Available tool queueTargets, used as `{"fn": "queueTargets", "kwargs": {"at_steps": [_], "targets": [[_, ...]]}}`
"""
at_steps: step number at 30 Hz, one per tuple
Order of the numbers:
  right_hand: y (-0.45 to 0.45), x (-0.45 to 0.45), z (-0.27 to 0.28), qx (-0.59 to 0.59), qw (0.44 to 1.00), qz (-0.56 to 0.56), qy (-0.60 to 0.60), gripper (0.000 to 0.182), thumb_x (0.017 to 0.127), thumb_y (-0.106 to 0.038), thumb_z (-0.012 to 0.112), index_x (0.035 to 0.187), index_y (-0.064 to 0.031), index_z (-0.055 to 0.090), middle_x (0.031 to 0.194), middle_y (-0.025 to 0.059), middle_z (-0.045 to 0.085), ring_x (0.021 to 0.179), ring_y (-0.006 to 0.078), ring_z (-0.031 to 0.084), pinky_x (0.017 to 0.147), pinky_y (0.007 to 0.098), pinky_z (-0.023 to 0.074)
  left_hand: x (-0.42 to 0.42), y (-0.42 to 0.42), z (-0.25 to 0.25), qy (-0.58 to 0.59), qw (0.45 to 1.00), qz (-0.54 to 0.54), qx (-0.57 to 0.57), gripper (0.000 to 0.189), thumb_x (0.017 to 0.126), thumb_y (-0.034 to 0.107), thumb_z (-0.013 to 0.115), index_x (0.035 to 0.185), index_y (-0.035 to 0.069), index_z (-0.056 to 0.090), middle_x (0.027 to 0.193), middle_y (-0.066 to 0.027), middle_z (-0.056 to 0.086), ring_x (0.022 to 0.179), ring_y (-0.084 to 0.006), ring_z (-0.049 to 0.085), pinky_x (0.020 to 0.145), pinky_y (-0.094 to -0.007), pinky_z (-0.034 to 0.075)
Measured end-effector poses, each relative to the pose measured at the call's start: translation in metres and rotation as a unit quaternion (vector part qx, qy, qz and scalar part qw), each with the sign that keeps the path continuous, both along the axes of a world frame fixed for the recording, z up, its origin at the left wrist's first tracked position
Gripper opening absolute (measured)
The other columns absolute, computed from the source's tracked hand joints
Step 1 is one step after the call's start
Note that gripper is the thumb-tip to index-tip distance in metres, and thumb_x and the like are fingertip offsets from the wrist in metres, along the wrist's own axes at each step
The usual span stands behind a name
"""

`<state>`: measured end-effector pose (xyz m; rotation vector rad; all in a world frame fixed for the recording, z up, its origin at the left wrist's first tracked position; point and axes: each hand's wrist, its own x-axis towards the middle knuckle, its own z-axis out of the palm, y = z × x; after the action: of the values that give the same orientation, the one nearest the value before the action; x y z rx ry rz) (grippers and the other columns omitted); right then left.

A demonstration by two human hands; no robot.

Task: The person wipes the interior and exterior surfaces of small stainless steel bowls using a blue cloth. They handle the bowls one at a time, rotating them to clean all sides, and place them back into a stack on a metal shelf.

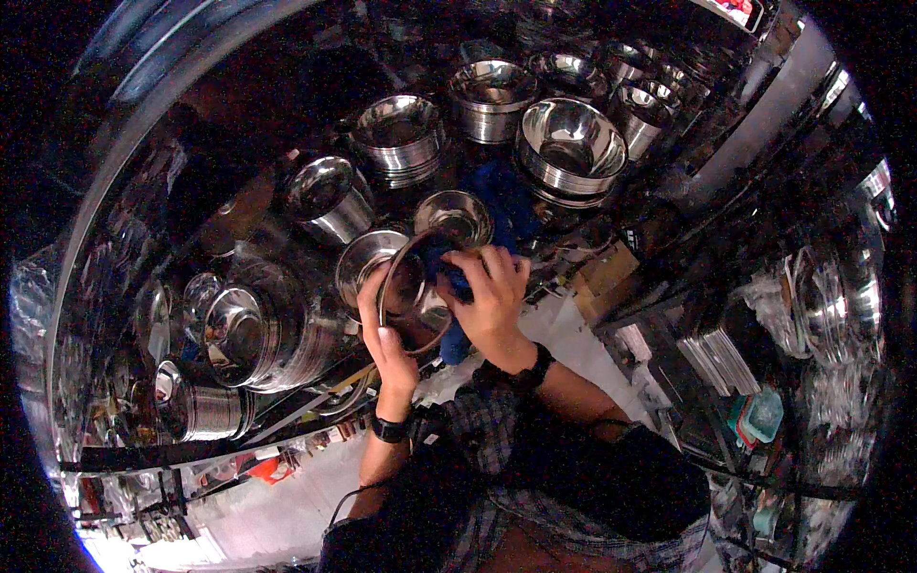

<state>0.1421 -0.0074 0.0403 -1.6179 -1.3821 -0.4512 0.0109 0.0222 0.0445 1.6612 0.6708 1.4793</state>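
Observation:
My left hand [387,347] grips the left side of a shiny metal bowl [423,311], which is tilted on its edge in front of me. At the bowl's right side, my right hand [491,294] holds a bunched dark blue cloth [457,279] against the inside. Part of the blue cloth hangs below the bowl. Directly behind the held bowl stand two more metal bowls, one at the left [358,265] and one further back [453,211].
Stacks of steel bowls stand beyond my hands, at the back left [397,136], back middle [493,100] and back right [573,147]. Plastic-wrapped bowls [243,336] lie at the left. A cardboard piece [605,279] and stacked flat metal items [720,362] are at the right.

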Motion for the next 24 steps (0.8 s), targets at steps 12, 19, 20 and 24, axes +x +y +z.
{"fn": "queueTargets", "kwargs": {"at_steps": [12,19,20,24], "targets": [[0.010,0.005,0.019,0.079,0.990,0.058,0.100,0.026,0.077,-0.006,0.063,0.100,-0.0020,0.052,0.095,0.0152,0.055,0.086,0.0328,0.051,0.075,0.0392,0.0395,0.012,-0.011,-0.009,-0.184,0.972,-0.082,-0.118,0.080,0.086,0.064,0.028,0.129,-0.003,0.039,0.130,-0.0159,0.042,0.124,-0.0270,0.037,0.105,-0.0388,0.024],[0.001,-0.003,0.033,0.100,0.972,0.176,0.115,0.028,0.078,-0.005,0.063,0.103,-0.0013,0.052,0.095,0.0175,0.056,0.085,0.0349,0.054,0.076,0.0388,0.0421,0.003,-0.009,0.003,0.035,0.992,-0.118,-0.026,0.071,0.091,0.052,0.031,0.131,-0.006,0.033,0.131,-0.0184,0.040,0.124,-0.0277,0.038,0.104,-0.0368,0.025],[0.001,-0.004,0.035,0.098,0.969,0.200,0.107,0.028,0.077,-0.004,0.062,0.103,-0.0013,0.052,0.095,0.0177,0.056,0.085,0.0351,0.054,0.076,0.0389,0.0423,0.003,-0.010,0.005,0.039,0.991,-0.123,-0.032,0.073,0.090,0.055,0.029,0.132,-0.006,0.032,0.132,-0.0182,0.039,0.124,-0.0275,0.037,0.104,-0.0367,0.025],[-0.003,-0.006,0.031,0.042,0.948,0.294,0.116,0.032,0.077,-0.010,0.061,0.107,-0.0056,0.052,0.095,0.0153,0.053,0.092,0.0345,0.050,0.079,0.0424,0.0389,0.006,-0.006,-0.005,0.029,0.989,-0.135,-0.052,0.089,0.083,0.069,0.027,0.134,-0.003,0.029,0.131,-0.0162,0.039,0.122,-0.0256,0.038,0.103,-0.0360,0.027]]}}
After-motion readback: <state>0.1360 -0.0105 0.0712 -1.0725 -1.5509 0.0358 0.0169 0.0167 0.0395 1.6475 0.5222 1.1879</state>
